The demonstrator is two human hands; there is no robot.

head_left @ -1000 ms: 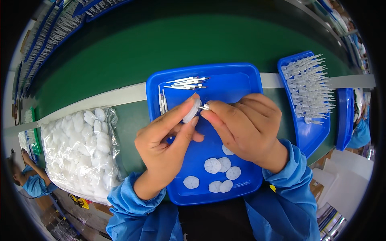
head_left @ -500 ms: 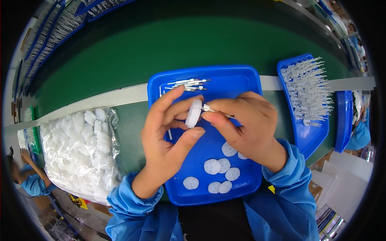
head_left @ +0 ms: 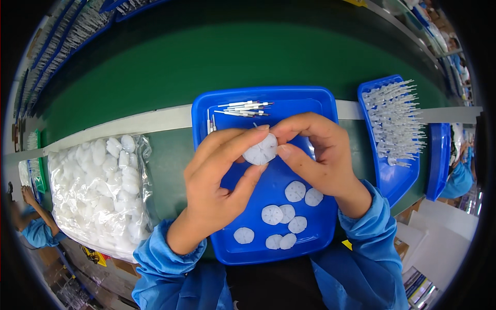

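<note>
Above the blue tray (head_left: 263, 92), a white round plastic disc (head_left: 261, 150) faces me with its lined flat side. My left hand (head_left: 214, 175) grips its rim from the left with fingers and thumb. From the right, the thumb and forefinger of my right hand (head_left: 325, 155) close on the disc's edge. A thin rod tip (head_left: 255, 124) shows just above the disc; the rest of it is hidden. Several loose white discs (head_left: 272, 214) lie in the near part of the tray. White thin rods (head_left: 245, 108) are piled in its far part.
A clear bag (head_left: 98, 191) full of white discs lies to the left. On the right stands a blue bin (head_left: 395, 181) with upright white rods in rows, beside another blue bin (head_left: 439, 160). Another person's arm (head_left: 39, 209) shows at far left.
The disc has turned from edge-on to facing me, and moved slightly right. My right fingers have shifted from the metal-tipped rod to the disc's edge.
</note>
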